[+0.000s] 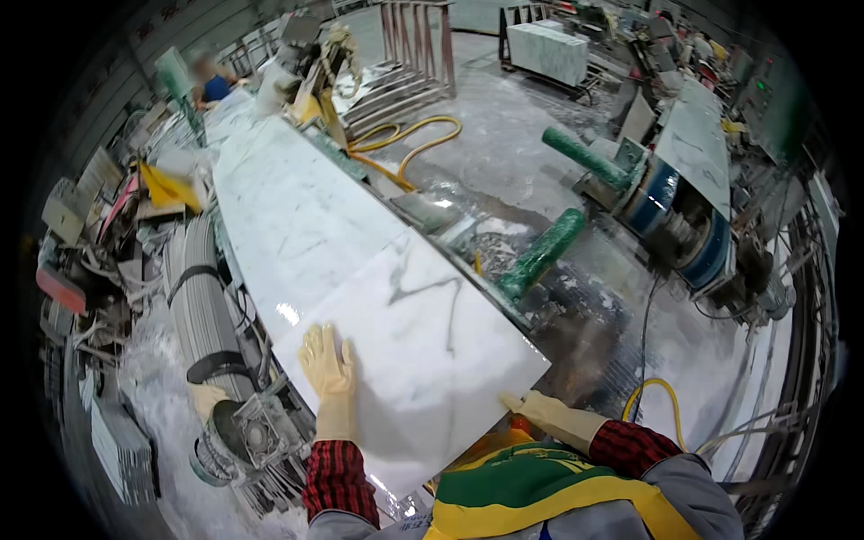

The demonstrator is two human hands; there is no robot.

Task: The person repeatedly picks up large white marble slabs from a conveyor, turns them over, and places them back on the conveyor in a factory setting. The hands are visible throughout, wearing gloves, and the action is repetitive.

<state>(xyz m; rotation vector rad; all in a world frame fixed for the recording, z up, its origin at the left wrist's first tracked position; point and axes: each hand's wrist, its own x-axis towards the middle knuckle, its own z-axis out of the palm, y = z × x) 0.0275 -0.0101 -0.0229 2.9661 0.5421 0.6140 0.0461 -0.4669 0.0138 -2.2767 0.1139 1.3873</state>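
Observation:
A polished white marble slab (423, 315) with grey veins lies flat in front of me, its near corner close to my apron. My left hand (331, 378), in a cream rubber glove, rests on its near left part with the fingers stretched out. At the near right edge, my right hand (549, 414), gloved alike, grips the slab; its fingertips touch the rim and the rest of the fingers are hidden. Beyond a straight seam, another white marble slab (297, 193) continues away along the same bench.
Left of the bench runs a grey ribbed bundle (202, 297) bound with black straps. Green cylinders (544, 252) stick out on the right over a wet floor. A yellow hose (423, 139) coils beyond. A machine with blue wheels (655, 193) stands right; a person (216, 85) is far left.

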